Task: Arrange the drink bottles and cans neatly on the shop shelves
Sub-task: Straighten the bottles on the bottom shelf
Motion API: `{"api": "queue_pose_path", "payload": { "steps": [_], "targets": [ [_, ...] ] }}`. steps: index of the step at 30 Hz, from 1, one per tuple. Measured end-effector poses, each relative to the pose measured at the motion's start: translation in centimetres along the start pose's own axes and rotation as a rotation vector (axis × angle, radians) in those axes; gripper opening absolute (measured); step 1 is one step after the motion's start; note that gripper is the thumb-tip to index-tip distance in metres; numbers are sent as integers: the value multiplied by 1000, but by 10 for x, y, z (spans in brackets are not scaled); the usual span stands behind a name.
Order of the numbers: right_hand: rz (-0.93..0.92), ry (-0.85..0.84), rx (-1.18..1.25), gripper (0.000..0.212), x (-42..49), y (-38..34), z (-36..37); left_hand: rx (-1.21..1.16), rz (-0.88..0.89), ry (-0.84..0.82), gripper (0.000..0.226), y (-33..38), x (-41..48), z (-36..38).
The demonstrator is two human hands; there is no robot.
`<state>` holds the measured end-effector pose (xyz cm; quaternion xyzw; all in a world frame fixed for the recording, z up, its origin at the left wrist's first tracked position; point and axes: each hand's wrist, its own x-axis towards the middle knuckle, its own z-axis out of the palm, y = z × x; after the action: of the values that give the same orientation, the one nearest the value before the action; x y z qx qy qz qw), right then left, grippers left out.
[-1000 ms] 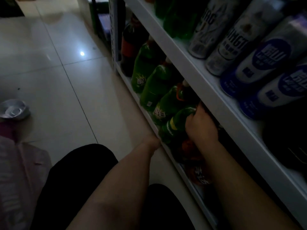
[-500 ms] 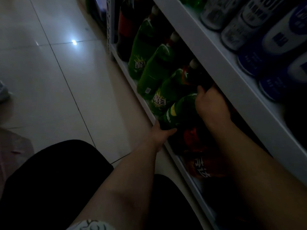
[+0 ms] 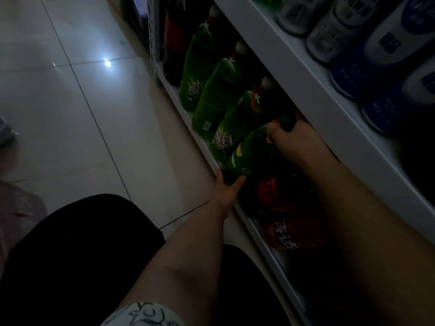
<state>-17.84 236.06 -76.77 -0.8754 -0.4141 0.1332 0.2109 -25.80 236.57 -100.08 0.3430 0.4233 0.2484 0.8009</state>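
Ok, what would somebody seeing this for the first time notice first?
Both hands are on one green bottle on the dim bottom shelf: the left hand cups its base at the shelf edge and the right hand grips its neck. Beyond it a row of green bottles runs along that shelf, with blue-and-white cans on the shelf above.

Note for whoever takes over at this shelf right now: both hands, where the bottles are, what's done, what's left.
Left hand grips the base of the green bottle; right hand grips its neck.
Bottle is at the front of the bottom shelf, ending the row of green bottles; red bottles on its near side.
Done: green row, cans above.
Left: seat this bottle; check the red ones, too dark to judge.
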Motion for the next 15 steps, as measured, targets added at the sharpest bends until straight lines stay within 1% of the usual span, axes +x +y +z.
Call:
{"api": "queue_pose_path", "payload": {
  "steps": [2,6,9,11,13,15],
  "targets": [
    [1,41,50,62,0,-2,3,-5,-19,11,96,-2,-2,0],
    [-9,202,43,68,-1,-5,16,-27,-97,-10,89,5,-6,2],
    [52,271,69,74,-3,2,21,-98,-194,2,74,20,1,2],
    [66,313,108,80,-6,7,25,-151,-228,5,67,24,6,-1],
    [81,359,134,82,-8,8,28,-249,-219,49,54,24,5,-5],
    [134,388,173,81,-7,6,30,-383,-207,126,37,25,-1,-7]
  ]
}}
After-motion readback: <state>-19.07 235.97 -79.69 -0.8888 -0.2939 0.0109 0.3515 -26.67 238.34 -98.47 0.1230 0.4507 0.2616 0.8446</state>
